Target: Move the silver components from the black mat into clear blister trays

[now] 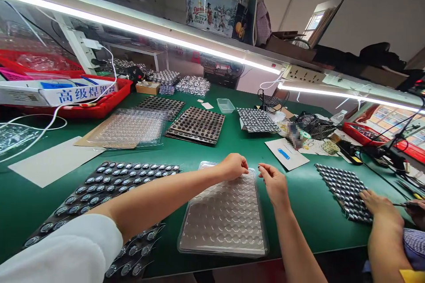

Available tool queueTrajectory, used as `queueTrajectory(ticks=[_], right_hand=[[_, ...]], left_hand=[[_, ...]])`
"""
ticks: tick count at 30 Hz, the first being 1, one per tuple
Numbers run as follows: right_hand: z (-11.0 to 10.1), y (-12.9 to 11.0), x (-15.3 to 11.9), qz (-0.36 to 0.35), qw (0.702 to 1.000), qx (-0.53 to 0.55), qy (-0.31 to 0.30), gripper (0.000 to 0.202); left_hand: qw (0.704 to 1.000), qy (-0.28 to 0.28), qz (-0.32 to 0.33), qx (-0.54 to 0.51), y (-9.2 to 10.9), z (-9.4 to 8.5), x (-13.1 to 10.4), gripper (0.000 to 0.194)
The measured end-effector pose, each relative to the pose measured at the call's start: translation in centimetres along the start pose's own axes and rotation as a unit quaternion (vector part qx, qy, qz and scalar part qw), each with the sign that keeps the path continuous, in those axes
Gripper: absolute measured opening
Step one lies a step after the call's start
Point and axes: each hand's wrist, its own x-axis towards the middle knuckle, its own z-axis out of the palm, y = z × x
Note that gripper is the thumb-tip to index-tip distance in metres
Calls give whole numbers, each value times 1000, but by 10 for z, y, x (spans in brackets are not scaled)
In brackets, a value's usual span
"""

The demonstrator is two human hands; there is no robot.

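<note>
A clear plastic tray [226, 221] with rows of round pockets lies on the green table in front of me. Over its far right corner is my left hand [235, 166], its fingers curled together; whatever they hold is hidden. My right hand [272, 181] is just right of that corner, thumb and index finger pinching a small dark piece too small to name. A board of round metal-rimmed parts [89, 189] with thin wires lies to the left, partly beneath my left forearm.
Stacked dark boards [197, 124], clear trays [133, 127] and a red bin [113, 101] stand farther back. At right, another person's hand [378, 203] touches a board of round parts [343, 190]. A lit shelf [159, 22] crosses above.
</note>
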Motion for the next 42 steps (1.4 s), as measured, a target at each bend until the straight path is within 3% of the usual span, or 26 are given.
queueTrajectory(ticks=[7,17,19,24,30,33,39,42], right_hand=[[6,-10,-7,-143,971,-191,-5,29],[10,-7,-5,-163,951,-260,-46,21],[11,-10,-7,-192,932,-302,-53,20],[12,-22,-14,-257,855,-444,-78,22],[11,-29,-16,-280,790,-530,-131,22],[10,-29,-20,-274,791,-529,-137,21],[5,-26,-27,-254,839,-457,-155,27],[3,-22,-29,-252,852,-433,-156,31]], left_hand=[[999,-14,14,29,-1,2,-3,11],[999,7,6,37,0,8,-14,14],[1000,7,4,28,1,7,-20,13],[999,-17,-24,-11,-1,-5,-28,14],[995,-4,-40,-93,-5,-22,-18,26],[993,13,-49,-106,1,-21,-10,27],[996,-16,-53,69,14,-6,6,17],[993,-23,-53,103,11,0,8,14]])
